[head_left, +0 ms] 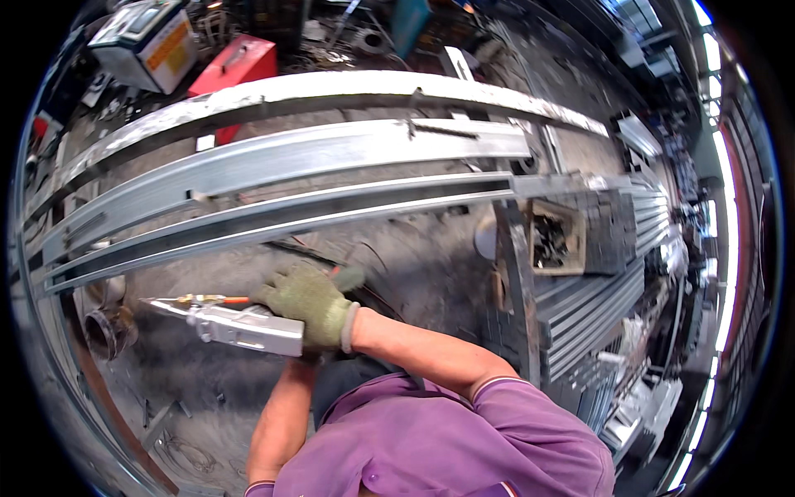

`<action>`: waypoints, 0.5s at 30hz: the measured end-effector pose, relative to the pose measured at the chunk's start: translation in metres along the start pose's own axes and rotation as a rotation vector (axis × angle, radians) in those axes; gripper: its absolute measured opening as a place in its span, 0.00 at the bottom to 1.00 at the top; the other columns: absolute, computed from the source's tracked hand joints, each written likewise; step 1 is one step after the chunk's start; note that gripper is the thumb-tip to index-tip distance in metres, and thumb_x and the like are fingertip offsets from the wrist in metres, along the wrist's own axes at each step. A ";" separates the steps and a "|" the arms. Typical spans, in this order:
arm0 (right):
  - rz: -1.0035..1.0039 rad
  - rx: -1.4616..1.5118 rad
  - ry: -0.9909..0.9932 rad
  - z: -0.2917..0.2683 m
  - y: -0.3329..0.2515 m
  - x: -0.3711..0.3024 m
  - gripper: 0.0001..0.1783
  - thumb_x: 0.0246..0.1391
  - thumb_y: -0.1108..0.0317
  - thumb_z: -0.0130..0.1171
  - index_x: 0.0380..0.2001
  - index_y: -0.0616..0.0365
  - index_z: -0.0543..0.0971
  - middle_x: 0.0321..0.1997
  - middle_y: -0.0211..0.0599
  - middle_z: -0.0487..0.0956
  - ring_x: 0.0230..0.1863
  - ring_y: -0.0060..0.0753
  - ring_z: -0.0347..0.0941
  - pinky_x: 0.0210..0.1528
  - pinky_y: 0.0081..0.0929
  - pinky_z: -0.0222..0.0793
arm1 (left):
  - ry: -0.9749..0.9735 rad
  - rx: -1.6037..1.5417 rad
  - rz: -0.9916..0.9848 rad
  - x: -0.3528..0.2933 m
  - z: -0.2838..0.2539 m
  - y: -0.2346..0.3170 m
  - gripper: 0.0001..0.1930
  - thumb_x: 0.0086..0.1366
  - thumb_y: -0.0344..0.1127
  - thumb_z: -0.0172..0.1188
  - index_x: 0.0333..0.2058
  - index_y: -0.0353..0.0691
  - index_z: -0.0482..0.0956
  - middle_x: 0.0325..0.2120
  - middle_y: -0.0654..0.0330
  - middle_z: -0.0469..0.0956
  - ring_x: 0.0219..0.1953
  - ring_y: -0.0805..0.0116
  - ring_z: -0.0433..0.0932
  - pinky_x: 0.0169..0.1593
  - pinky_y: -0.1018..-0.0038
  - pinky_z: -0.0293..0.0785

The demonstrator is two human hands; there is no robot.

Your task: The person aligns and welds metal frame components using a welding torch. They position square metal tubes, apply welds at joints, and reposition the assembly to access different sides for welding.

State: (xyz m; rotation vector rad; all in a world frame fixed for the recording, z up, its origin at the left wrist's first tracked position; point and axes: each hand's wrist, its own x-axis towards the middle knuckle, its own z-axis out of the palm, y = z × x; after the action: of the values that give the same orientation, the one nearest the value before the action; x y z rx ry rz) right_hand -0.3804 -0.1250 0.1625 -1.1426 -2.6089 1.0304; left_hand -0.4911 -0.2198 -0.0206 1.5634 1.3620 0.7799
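See silver tool (249, 329) just left of partly curled right grip (302, 301); cannot tell its hold, nor hidden left grip's

A green-gloved right hand (305, 303) meets a silver metal tool (252, 330). Long metal beams (331, 153) stretch beyond.

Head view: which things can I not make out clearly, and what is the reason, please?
In the head view:
Left hand: hidden under the silver metal piece and gloved right hand.
Contents of the crate: too small and dark.
Red box: partly covered by the pale long beam.
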 end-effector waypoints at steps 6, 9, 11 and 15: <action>0.132 0.193 0.795 0.011 0.016 -0.100 0.40 0.50 0.66 0.77 0.68 0.58 0.79 0.62 0.56 0.83 0.67 0.60 0.78 0.72 0.51 0.72 | 0.085 -0.675 -0.221 0.031 -0.001 0.055 0.14 0.78 0.31 0.68 0.58 0.38 0.82 0.56 0.58 0.84 0.59 0.65 0.82 0.67 0.64 0.77; 0.395 0.359 0.870 0.020 0.058 -0.178 0.34 0.59 0.62 0.75 0.67 0.59 0.79 0.63 0.56 0.84 0.64 0.63 0.80 0.70 0.52 0.75 | 0.208 -0.625 -0.038 0.049 0.007 0.106 0.10 0.72 0.21 0.71 0.49 0.38 0.85 0.50 0.58 0.87 0.56 0.67 0.85 0.63 0.67 0.79; 0.578 0.302 0.791 0.035 0.103 -0.237 0.32 0.62 0.56 0.72 0.65 0.60 0.80 0.61 0.57 0.85 0.62 0.62 0.82 0.68 0.50 0.76 | 0.244 -0.587 -0.027 0.065 0.022 0.111 0.07 0.71 0.21 0.71 0.44 0.38 0.87 0.50 0.56 0.88 0.57 0.65 0.85 0.65 0.64 0.79; 1.011 0.423 0.851 0.067 0.186 -0.362 0.33 0.60 0.53 0.74 0.64 0.58 0.82 0.56 0.49 0.88 0.50 0.46 0.88 0.58 0.41 0.83 | 0.295 -0.661 -0.241 0.108 0.077 0.125 0.08 0.67 0.17 0.71 0.43 0.34 0.86 0.49 0.54 0.89 0.51 0.67 0.87 0.55 0.66 0.85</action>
State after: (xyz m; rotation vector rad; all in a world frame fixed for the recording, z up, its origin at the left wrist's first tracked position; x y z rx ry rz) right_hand -0.0333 -0.3192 0.0527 -2.1611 -1.0574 0.8182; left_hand -0.3500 -0.1307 0.0522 0.7768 1.2823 1.1897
